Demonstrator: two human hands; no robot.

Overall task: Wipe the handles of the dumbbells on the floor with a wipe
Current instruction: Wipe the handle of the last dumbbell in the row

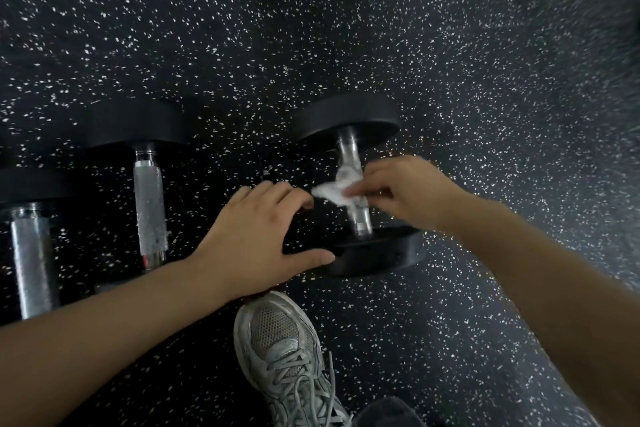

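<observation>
Three black dumbbells with silver handles lie on the dark speckled floor. The right dumbbell [349, 121] has its handle [360, 218] partly wrapped in a white wipe [332, 189]. My right hand [408, 191] pinches the wipe against that handle. My left hand [256, 239] hovers open just left of it, fingers spread, thumb near the dumbbell's near head [381, 253], fingertips close to the wipe's left end. The middle dumbbell's knurled handle [150, 208] and the left dumbbell's handle [31, 260] lie bare further left.
A grey laced sneaker [280, 350] stands on the floor right below my left hand. A dark trouser leg [391, 412] shows at the bottom edge. Speckled rubber floor [450, 45] stretches beyond and to the right of the dumbbells.
</observation>
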